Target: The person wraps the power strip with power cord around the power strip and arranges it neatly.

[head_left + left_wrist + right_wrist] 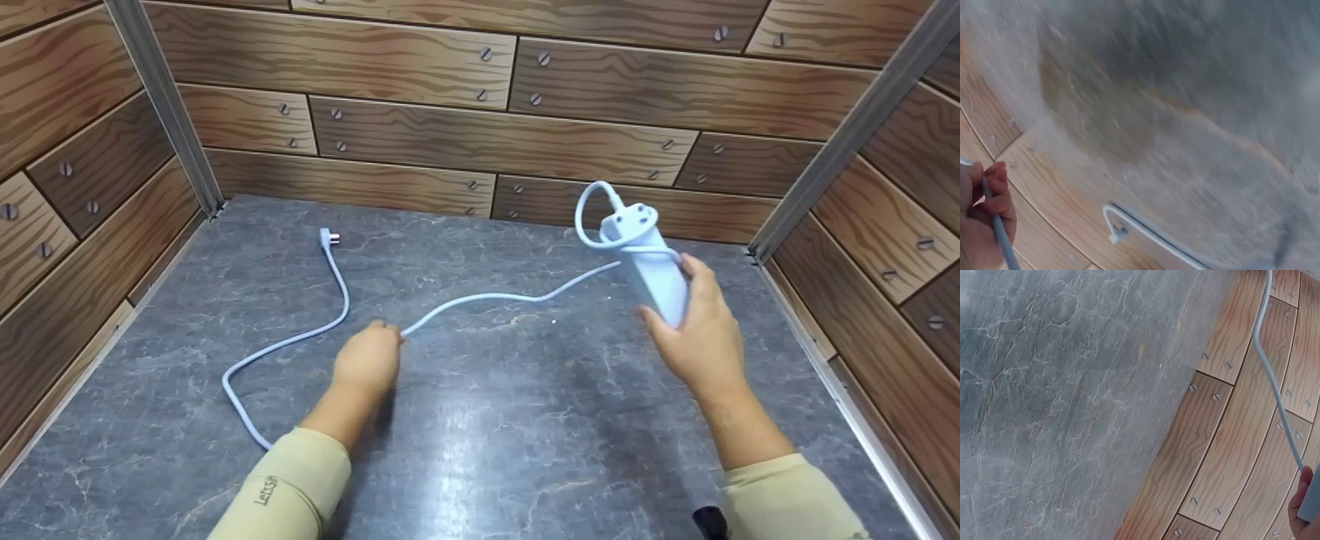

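My right hand (709, 337) grips a pale power strip (656, 277) by its near end, tilted up over the table. Sockets show on its far end, where its cord (495, 296) makes a loop and crosses over the body. From there the cord runs left to my left hand (367, 360), which pinches it between thumb and fingers; the left wrist view shows the cord (999, 230) passing through that hand (988, 214). Beyond the left hand, the rest of the cord bends across the table up to the plug (327, 238) at the far left.
The grey marbled tabletop (465, 450) is enclosed by wood-patterned panels (405, 127) at the back and both sides. Metal posts stand at the back left corner (172, 112) and back right corner (832, 142). A small black object (709, 523) shows beside the right sleeve.
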`<action>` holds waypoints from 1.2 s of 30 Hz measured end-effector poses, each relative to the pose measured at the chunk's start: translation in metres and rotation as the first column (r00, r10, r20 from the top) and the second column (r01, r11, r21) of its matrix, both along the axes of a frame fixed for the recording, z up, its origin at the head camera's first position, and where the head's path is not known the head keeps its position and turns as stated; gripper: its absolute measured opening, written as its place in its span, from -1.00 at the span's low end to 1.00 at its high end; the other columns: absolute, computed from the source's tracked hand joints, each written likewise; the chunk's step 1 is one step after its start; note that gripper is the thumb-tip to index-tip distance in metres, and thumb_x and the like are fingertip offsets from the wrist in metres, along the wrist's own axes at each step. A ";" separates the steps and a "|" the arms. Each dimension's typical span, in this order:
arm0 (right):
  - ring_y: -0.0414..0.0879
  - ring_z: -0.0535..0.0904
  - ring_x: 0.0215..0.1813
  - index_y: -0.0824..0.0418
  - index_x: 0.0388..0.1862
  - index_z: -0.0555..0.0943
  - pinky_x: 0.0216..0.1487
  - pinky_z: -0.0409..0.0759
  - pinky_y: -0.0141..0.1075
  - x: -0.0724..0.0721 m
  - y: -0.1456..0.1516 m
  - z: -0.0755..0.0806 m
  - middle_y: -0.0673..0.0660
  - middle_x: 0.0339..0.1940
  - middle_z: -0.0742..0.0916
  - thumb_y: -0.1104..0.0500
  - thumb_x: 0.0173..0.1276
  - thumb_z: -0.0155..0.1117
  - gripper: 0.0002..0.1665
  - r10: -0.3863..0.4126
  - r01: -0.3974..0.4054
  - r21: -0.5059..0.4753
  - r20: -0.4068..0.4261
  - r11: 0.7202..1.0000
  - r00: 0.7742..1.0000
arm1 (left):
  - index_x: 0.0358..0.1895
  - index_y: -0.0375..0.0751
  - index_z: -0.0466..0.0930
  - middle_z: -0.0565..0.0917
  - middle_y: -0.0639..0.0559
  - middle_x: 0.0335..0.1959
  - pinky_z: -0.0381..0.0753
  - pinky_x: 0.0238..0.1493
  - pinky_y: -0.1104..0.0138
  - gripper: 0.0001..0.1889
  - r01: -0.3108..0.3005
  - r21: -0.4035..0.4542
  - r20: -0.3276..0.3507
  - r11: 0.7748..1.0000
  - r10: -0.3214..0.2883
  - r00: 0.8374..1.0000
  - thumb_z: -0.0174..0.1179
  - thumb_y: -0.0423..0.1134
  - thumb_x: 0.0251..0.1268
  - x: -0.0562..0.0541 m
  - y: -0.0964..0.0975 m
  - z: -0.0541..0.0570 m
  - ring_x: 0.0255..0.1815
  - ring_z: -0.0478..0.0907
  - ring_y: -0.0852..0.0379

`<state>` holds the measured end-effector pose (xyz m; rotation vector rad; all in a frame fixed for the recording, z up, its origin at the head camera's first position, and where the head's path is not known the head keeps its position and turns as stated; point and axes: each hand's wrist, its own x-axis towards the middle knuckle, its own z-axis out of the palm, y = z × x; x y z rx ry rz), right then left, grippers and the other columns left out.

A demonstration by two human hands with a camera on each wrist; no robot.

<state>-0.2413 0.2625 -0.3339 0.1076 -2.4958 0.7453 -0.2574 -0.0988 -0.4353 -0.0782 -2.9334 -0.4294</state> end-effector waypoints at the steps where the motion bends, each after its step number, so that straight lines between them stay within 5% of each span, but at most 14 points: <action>1: 0.28 0.47 -0.07 0.22 0.29 0.17 -0.14 0.39 0.12 0.000 0.001 0.000 0.32 0.16 0.48 0.12 0.05 0.38 -0.13 -0.001 0.001 -0.018 -0.006 1.000 1.000 | -0.29 -0.29 0.55 0.56 -0.15 -0.33 0.56 -0.33 0.03 -0.82 0.000 0.003 -0.001 1.000 0.000 1.000 0.07 -0.22 0.27 -0.001 -0.003 0.001 -0.35 0.58 -0.19; 7: 0.30 0.49 -0.22 0.23 0.14 0.20 -0.26 0.39 0.11 -0.001 0.006 0.000 0.39 -0.11 0.55 0.12 0.07 0.36 -0.26 -0.046 0.046 -0.031 0.004 0.998 0.999 | -0.23 -0.31 0.51 0.60 -0.20 -0.27 0.54 -0.26 0.01 -0.82 -0.033 0.020 -0.017 0.999 0.033 0.999 0.00 -0.26 0.31 -0.004 -0.021 0.006 -0.28 0.59 -0.20; 16: 0.36 0.51 -0.23 -0.18 0.45 -0.07 -0.36 0.42 0.20 -0.002 0.017 -0.001 0.38 0.05 0.52 0.00 0.12 0.30 0.02 -0.030 0.011 0.187 0.100 0.982 0.994 | -0.26 -0.34 0.48 0.58 -0.23 -0.32 0.52 -0.37 -0.04 -0.82 -0.099 0.041 -0.069 0.994 0.102 0.992 0.02 -0.26 0.31 -0.007 -0.048 0.008 -0.36 0.57 -0.28; 21: 0.37 0.49 -0.15 -0.12 0.46 -0.07 -0.30 0.41 0.22 -0.003 0.021 -0.004 0.41 0.10 0.50 0.01 0.14 0.29 0.01 -0.025 0.003 0.187 0.120 0.982 0.992 | -0.24 -0.32 0.48 0.57 -0.23 -0.33 0.51 -0.36 -0.06 -0.80 -0.079 0.027 -0.054 0.997 0.080 0.995 0.00 -0.22 0.33 -0.005 -0.059 0.006 -0.35 0.57 -0.28; 25: 0.39 0.44 -0.03 -0.01 0.45 0.01 -0.17 0.37 0.25 -0.003 0.018 -0.003 0.44 0.16 0.45 0.03 0.18 0.27 -0.06 0.001 -0.009 0.059 0.127 0.998 0.992 | -0.36 -0.26 0.48 0.58 -0.17 -0.42 0.50 -0.39 -0.04 -0.80 -0.002 -0.017 -0.041 1.000 0.002 0.999 0.03 -0.18 0.30 -0.001 -0.056 -0.001 -0.38 0.57 -0.24; 29: 0.36 0.45 -0.04 0.05 0.41 0.07 -0.12 0.37 0.21 -0.004 0.016 0.000 0.45 0.10 0.49 0.01 0.23 0.22 -0.16 0.016 -0.004 -0.094 0.122 0.996 0.992 | -0.45 -0.20 0.48 0.57 -0.10 -0.51 0.50 -0.42 0.00 -0.76 0.134 -0.131 -0.080 0.982 -0.145 0.986 0.10 -0.08 0.21 0.005 -0.050 -0.009 -0.44 0.57 -0.18; 33: 0.34 0.45 -0.03 0.15 0.38 0.11 -0.07 0.36 0.18 -0.005 0.016 0.002 0.45 0.08 0.50 0.00 0.25 0.18 -0.21 -0.031 0.049 -0.136 0.134 0.989 0.990 | -0.53 -0.19 0.44 0.54 -0.07 -0.62 0.46 -0.53 0.03 -0.67 0.259 -0.265 -0.172 0.929 -0.310 0.935 0.17 0.02 0.12 0.010 -0.047 -0.011 -0.55 0.54 -0.13; 36: 0.34 0.45 -0.03 0.19 0.37 0.12 -0.10 0.37 0.19 -0.005 0.018 0.001 0.43 0.10 0.49 -0.03 0.25 0.18 -0.20 -0.100 0.112 -0.069 0.161 0.991 0.982 | -0.60 -0.16 0.41 0.51 -0.03 -0.70 0.41 -0.61 0.07 -0.64 0.293 -0.332 -0.245 0.897 -0.382 0.891 0.17 0.05 0.09 0.014 -0.047 -0.008 -0.63 0.50 -0.09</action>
